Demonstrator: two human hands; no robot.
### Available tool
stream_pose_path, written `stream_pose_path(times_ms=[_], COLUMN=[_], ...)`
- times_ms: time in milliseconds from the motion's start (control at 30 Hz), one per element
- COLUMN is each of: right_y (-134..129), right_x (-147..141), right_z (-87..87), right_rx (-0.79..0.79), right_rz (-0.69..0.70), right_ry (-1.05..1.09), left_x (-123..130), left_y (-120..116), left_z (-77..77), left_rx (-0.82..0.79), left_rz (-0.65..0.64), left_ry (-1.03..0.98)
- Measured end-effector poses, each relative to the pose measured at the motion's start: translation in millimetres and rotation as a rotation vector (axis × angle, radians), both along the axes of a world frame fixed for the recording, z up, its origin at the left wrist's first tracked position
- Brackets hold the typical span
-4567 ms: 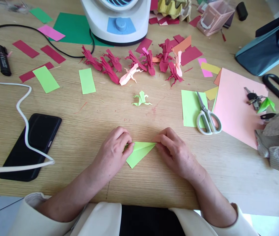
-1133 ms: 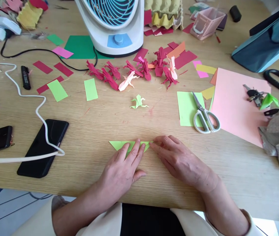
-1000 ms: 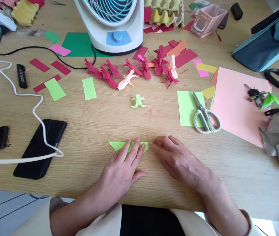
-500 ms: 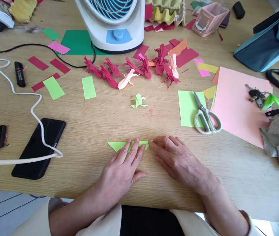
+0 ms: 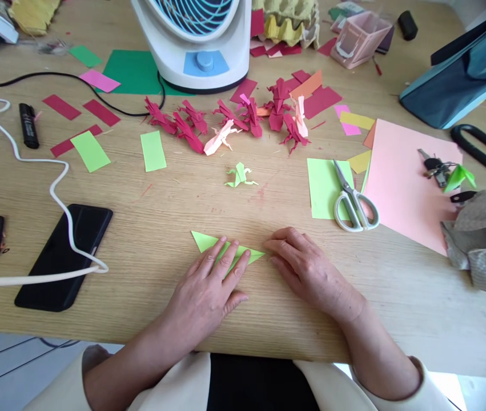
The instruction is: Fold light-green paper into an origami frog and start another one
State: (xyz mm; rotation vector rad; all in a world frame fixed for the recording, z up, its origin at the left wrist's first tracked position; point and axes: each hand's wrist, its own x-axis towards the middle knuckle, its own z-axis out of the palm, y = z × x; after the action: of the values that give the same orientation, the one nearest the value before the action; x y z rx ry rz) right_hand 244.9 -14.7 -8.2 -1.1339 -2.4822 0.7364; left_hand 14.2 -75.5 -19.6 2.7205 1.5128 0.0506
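A light green paper (image 5: 203,241) folded into a long triangle lies near the front of the table, its right tip pointing at my right hand. Across its middle rests my left hand (image 5: 208,285), fingers stretched out and covering part of it. My right hand (image 5: 306,268) is just beyond the right tip, its fingers bent and pressed together; I make out nothing between them. A small green folded paper frog (image 5: 240,175) sits farther back. Scissors (image 5: 354,200) lie on a light green sheet (image 5: 322,191) to the right.
Behind stands a white fan (image 5: 195,51), with several red folded figures (image 5: 187,131) before it. A black phone (image 5: 65,257) with a white cable (image 5: 60,185) across it is at left. On the right are a pink sheet (image 5: 405,200), keys (image 5: 437,170) and a blue bag (image 5: 452,85).
The green triangle has turned, its left end now farther back. My right hand has drawn slightly away from its tip. The whole view has shifted a little.
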Motion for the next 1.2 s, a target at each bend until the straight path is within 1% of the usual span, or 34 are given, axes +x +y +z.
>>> stream_pose_path(times_ms=[200,500,833,967,1133,1200], right_y=[2,6,8,7,2,-2], right_x=[2,9,9,9,16,21], right_z=[-1.1,-2.2,-2.5,-3.7,-5.8,-6.9], right_rx=[-0.011,0.011,0.015,0.067,0.167,0.183], right_rz=[0.028,0.122,0.120,0.161,0.281,0.306], right_ry=[0.030,0.044,0.048,0.029,-0.069,-0.115], left_x=[-1,-3,0,0,0,1], left_y=[2,0,1,1,2,2], left_z=[-1.0,-3.5,-0.9,-2.1,-2.0,-1.9], left_rx=[-0.033,-0.046,-0.056,-0.037,-0.026,-0.030], left_rz=[-0.009,-0.032,-0.032,-0.036,-0.032,-0.026], left_ry=[-0.036,-0.049,-0.003,-0.004,-0.007,-0.016])
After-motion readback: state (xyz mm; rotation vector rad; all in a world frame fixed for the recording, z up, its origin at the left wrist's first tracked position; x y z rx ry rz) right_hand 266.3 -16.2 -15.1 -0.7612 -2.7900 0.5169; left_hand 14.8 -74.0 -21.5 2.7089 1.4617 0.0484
